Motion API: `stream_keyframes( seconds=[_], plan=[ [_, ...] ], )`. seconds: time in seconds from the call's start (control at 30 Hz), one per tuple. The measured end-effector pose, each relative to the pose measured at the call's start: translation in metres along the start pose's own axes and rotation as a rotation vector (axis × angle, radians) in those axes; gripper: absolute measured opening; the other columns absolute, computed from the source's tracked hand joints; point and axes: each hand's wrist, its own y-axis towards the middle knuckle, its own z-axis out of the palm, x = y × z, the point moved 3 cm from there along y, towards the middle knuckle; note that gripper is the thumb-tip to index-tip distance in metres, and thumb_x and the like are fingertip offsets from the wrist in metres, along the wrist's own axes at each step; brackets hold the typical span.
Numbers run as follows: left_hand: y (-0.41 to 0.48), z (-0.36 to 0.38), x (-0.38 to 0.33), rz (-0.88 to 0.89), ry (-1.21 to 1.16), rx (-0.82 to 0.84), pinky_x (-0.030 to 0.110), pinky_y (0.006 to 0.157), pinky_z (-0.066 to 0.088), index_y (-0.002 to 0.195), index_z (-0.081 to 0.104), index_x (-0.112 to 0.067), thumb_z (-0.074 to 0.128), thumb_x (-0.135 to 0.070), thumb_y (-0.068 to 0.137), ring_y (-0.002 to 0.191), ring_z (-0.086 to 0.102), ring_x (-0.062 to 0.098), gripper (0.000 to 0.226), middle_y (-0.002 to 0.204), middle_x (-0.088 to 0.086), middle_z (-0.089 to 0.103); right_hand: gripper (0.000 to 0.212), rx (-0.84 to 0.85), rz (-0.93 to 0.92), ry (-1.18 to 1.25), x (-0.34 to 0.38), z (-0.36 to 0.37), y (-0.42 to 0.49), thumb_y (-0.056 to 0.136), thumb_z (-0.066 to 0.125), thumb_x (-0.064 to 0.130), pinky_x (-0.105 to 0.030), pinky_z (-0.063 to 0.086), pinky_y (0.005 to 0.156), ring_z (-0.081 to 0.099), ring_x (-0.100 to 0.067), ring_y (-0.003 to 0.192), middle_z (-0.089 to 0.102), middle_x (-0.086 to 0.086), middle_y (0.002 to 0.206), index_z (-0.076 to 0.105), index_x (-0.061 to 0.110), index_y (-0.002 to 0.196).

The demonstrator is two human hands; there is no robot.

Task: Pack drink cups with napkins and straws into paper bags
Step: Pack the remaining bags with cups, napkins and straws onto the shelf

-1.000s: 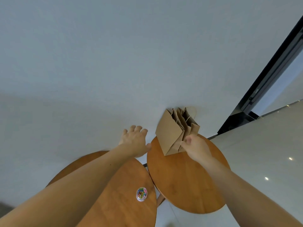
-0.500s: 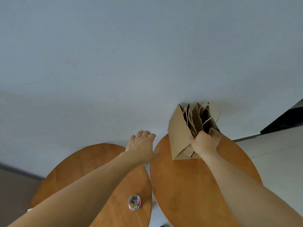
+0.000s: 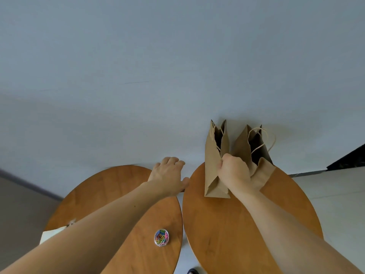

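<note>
Left hand (image 3: 167,175): fingers loose and slightly spread, holding nothing. It sits over the far edge of the left table (image 3: 110,186), thumb pointing toward the gap between the two tables. Can't tell if it touches the wood.

Right hand (image 3: 234,173): clenched round the paper bags (image 3: 212,167), gripping the folded paper between two gaping mouths.

Left to right:
- White sheet-like item (image 3: 50,235) at the left table's near-left edge, mostly hidden behind the left forearm. Can't tell what it is.
- Left table: round, wood top.
- Small clear round tub of coloured paper clips (image 3: 161,237) on the left table, near its right edge, just right of the left forearm.
- Narrow gap, then the right table (image 3: 227,240): round, wood top, just beside the left one.
- Paper bags: brown, standing upright in a bunch at the right table's far edge, against the grey wall (image 3: 177,66). Two mouths are open at the top, and twine handles (image 3: 273,140) loop out of the right-hand one. Exact bag count not readable.
- Dark strip (image 3: 347,159) at the far right, where the wall ends.
</note>
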Motion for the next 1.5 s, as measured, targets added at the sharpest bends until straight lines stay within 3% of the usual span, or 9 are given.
stream_keyframes(
  seconds=[0.1,0.3,0.67,0.83,0.93,1.1,1.3,1.43,1.5],
  plan=[
    [-0.019,-0.007,0.022,-0.033,-0.031,-0.021,0.042,0.115,0.028,0.151,0.032,-0.021,0.045,-0.049,0.096,0.145,0.025,0.021,0.062,0.156,0.001,0.032,0.017,-0.022,-0.103,0.008,0.043,-0.008,-0.017,0.099,0.054,0.025,-0.02,0.025,0.045,0.053,-0.018,0.062,0.052,0.002,0.069,0.062,0.011,0.092],
    [-0.075,-0.015,0.096,-0.135,-0.136,-0.061,0.044,0.114,0.032,0.15,0.034,-0.023,0.045,-0.05,0.094,0.143,0.028,0.022,0.063,0.155,0.0,0.034,0.031,-0.015,-0.264,0.033,0.134,0.004,-0.062,0.098,0.051,0.022,-0.024,0.028,0.044,0.047,-0.015,0.05,0.047,0.002,0.058,0.044,0.015,0.069],
    [-0.192,0.038,0.238,-0.285,-0.232,-0.013,0.045,0.107,0.039,0.149,0.033,-0.022,0.049,-0.052,0.092,0.139,0.035,0.027,0.066,0.152,0.004,0.038,0.023,0.08,-0.362,0.0,0.26,0.098,-0.193,0.099,0.049,0.025,-0.023,0.031,0.047,0.052,-0.016,0.056,0.053,0.002,0.065,0.056,0.012,0.081],
    [-0.232,0.089,0.272,-0.353,-0.258,0.096,0.044,0.103,0.042,0.144,0.038,-0.023,0.048,-0.057,0.091,0.132,0.042,0.028,0.065,0.145,0.004,0.044,0.024,0.213,-0.348,-0.067,0.276,0.152,-0.256,0.099,0.044,0.028,-0.018,0.028,0.047,0.065,-0.015,0.068,0.065,0.0,0.075,0.059,0.015,0.086],
    [-0.244,0.114,0.28,-0.363,-0.295,0.164,0.041,0.1,0.047,0.143,0.039,-0.023,0.049,-0.06,0.089,0.125,0.048,0.027,0.066,0.142,0.003,0.047,0.024,0.294,-0.311,-0.025,0.273,0.166,-0.276,0.096,0.046,0.033,-0.018,0.027,0.045,0.065,-0.015,0.066,0.058,0.004,0.068,0.051,0.019,0.078],
    [-0.245,0.129,0.278,-0.352,-0.388,0.208,0.038,0.089,0.054,0.144,0.037,-0.022,0.045,-0.067,0.083,0.109,0.059,0.024,0.076,0.133,0.004,0.054,0.05,0.355,-0.269,0.066,0.268,0.166,-0.281,0.088,0.039,0.07,-0.027,0.042,0.049,0.06,-0.012,0.06,0.06,0.007,0.065,0.053,0.024,0.074],
    [-0.233,0.123,0.264,-0.383,-0.473,0.18,0.039,0.086,0.056,0.137,0.04,-0.023,0.044,-0.082,0.074,0.102,0.062,0.022,0.086,0.127,0.003,0.058,0.033,0.395,-0.235,0.182,0.265,0.166,-0.254,0.095,0.053,0.051,-0.024,0.043,0.06,0.064,-0.015,0.078,0.067,0.003,0.087,0.058,0.02,0.105],
    [-0.226,0.123,0.252,-0.488,-0.473,0.142,0.037,0.08,0.059,0.122,0.047,-0.022,0.045,-0.065,0.089,0.088,0.065,0.019,0.054,0.105,-0.001,0.063,0.013,0.415,-0.143,0.199,0.261,0.171,-0.248,0.095,0.058,0.032,-0.02,0.046,0.053,0.063,-0.01,0.069,0.063,0.005,0.078,0.054,0.02,0.095],
    [-0.221,0.123,0.254,-0.558,-0.46,0.106,0.032,0.076,0.06,0.115,0.052,-0.022,0.046,-0.049,0.097,0.079,0.066,0.015,0.033,0.094,-0.003,0.064,0.014,0.408,-0.098,0.137,0.256,0.169,-0.242,0.093,0.059,0.034,-0.018,0.041,0.05,0.06,-0.007,0.065,0.061,0.008,0.077,0.051,0.022,0.093]
  ],
)
